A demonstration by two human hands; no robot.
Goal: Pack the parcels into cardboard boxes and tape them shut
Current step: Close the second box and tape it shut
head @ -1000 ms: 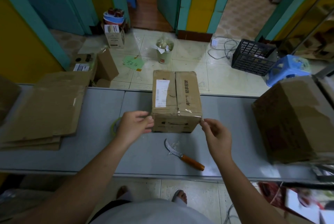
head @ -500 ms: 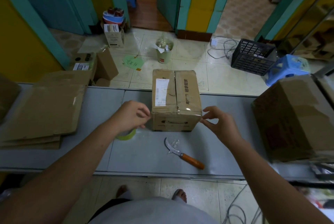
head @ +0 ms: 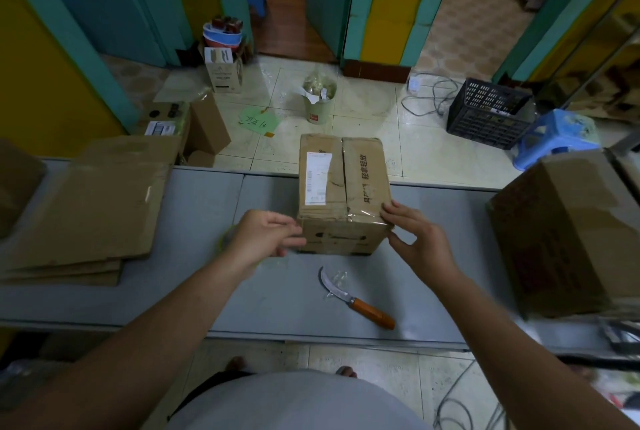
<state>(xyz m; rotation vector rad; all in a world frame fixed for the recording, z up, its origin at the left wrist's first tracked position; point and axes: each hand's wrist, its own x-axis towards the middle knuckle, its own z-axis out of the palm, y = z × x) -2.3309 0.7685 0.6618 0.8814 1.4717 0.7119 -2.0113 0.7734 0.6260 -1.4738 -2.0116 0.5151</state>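
Taping step imo: box sits mid table by the far edge, clear tape strip over its near top edge. Right hand open, fingertips pressing the rt corner. Left hand at left corner, can't tell if it's pinching tape. Next prob: smooth down, cut w/ knife.

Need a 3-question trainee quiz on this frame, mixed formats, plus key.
1. True or false: the curved knife with the orange wooden handle lies on the grey table, untouched.
2. Fingers of the right hand touch the white-labelled brown cardboard box at its: A) far left corner, B) near right corner, C) label.
3. Fill in: flattened brown cardboard sheets are stacked at the table's ___ end.
Key: 1 true; 2 B; 3 left.
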